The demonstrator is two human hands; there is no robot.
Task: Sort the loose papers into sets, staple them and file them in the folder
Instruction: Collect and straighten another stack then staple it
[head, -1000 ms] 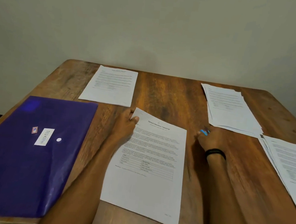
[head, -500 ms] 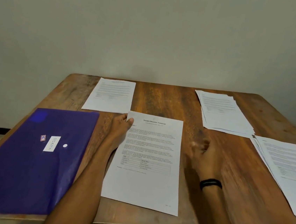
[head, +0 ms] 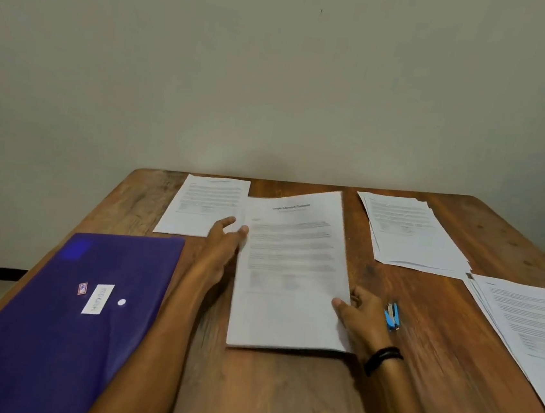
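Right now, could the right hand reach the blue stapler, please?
Probably yes: the blue stapler lies on the table right beside the right hand, nothing between them; the hand would first have to release the middle paper set.

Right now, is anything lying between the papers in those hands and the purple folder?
Only the person's own left hand and forearm lie between the middle papers and the purple folder; no other object does.

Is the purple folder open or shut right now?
Shut: the purple folder lies flat, cover down, label facing up, no papers showing inside.
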